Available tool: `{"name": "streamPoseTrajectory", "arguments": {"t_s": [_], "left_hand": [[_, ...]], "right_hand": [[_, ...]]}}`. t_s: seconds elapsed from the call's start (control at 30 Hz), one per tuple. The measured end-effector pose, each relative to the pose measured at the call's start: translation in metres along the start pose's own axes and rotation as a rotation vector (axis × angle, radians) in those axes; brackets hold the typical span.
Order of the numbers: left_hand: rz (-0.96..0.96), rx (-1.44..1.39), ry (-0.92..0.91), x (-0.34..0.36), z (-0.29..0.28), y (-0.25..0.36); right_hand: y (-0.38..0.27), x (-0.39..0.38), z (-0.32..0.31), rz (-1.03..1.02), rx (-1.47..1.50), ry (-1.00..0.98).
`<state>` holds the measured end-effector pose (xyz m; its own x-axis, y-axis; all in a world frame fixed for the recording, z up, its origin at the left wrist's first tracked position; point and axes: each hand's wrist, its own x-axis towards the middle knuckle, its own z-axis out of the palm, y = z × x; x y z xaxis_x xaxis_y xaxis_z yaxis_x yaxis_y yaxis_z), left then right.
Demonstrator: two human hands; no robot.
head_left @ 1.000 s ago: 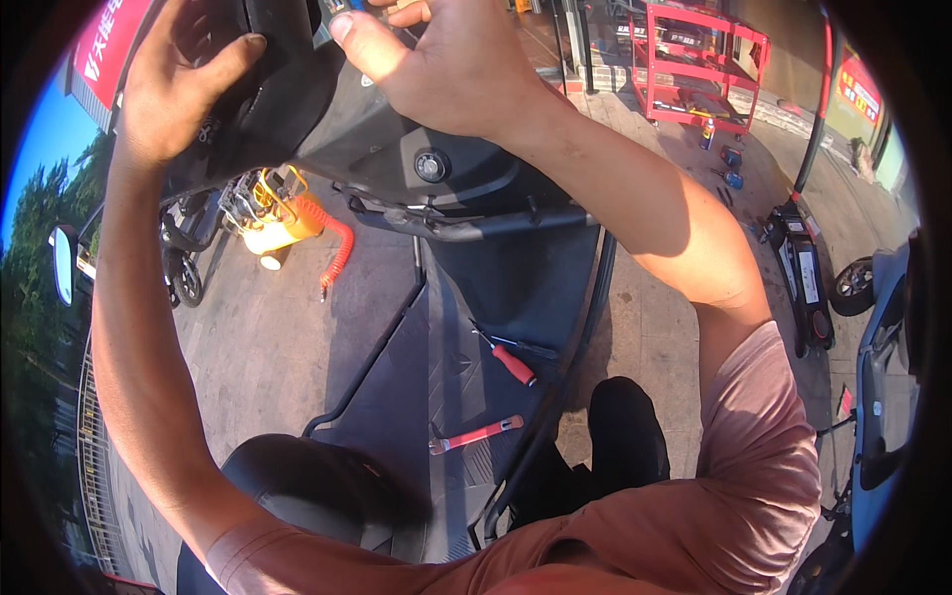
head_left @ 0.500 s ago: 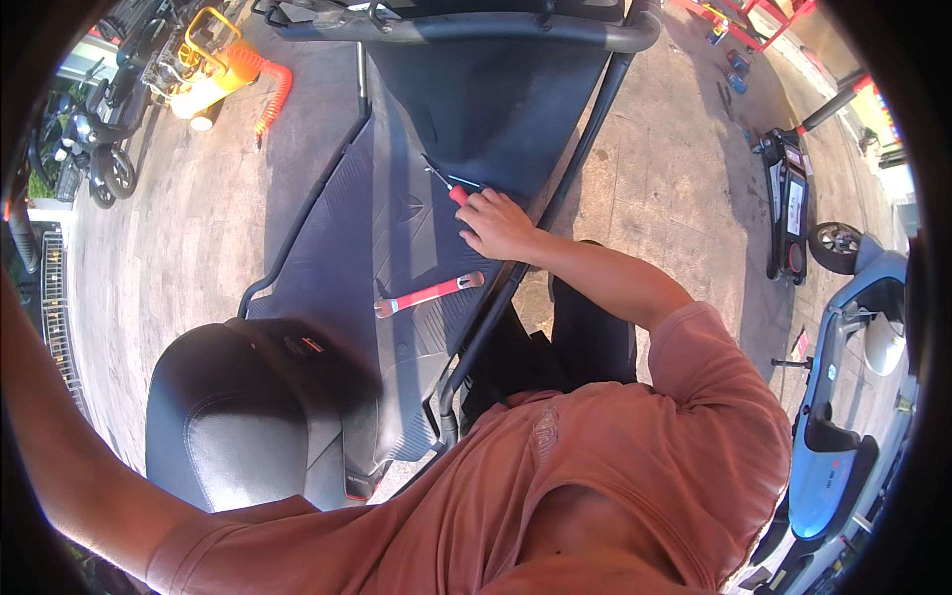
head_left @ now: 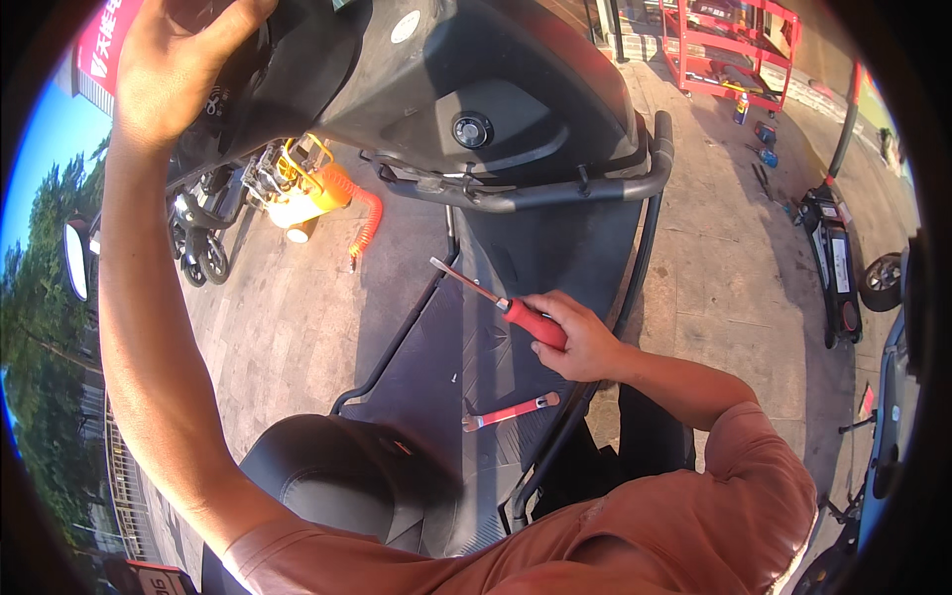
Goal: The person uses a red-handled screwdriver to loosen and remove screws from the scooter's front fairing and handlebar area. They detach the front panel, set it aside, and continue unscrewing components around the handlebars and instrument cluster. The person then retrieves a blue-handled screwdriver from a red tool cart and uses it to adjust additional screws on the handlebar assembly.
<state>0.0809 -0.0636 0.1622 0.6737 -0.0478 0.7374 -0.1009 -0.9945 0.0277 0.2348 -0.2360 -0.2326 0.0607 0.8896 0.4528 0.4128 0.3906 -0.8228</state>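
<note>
Your right hand (head_left: pixel 580 342): grasping red screwdriver (head_left: pixel 516 312) | your left hand (head_left: pixel 169 84): by black front panel (head_left: pixel 476 89), grip cannot tell | red-handled tool (head_left: pixel 511 410): near right edge of footboard (head_left: pixel 416 397)

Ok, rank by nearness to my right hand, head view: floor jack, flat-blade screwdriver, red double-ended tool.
1. Flat-blade screwdriver: in the right hand.
2. Red double-ended tool: on the footboard.
3. Floor jack: off to the right.

A head-worn fisheye looks down, close over the scooter (head_left: pixel 421 382)
</note>
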Motion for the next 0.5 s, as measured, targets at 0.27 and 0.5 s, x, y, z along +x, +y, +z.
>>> {"name": "streamPoseTrajectory", "arguments": {"t_s": [0.27, 0.5], "left_hand": [[-0.26, 0.275, 0.045, -0.008, -0.025, -0.055], [-0.218, 0.17, 0.043, -0.004, -0.01, -0.033]], "right_hand": [[-0.136, 0.103, -0.089, -0.445, -0.074, 0.282], [-0.134, 0.123, -0.086, -0.426, -0.082, 0.264]]}}
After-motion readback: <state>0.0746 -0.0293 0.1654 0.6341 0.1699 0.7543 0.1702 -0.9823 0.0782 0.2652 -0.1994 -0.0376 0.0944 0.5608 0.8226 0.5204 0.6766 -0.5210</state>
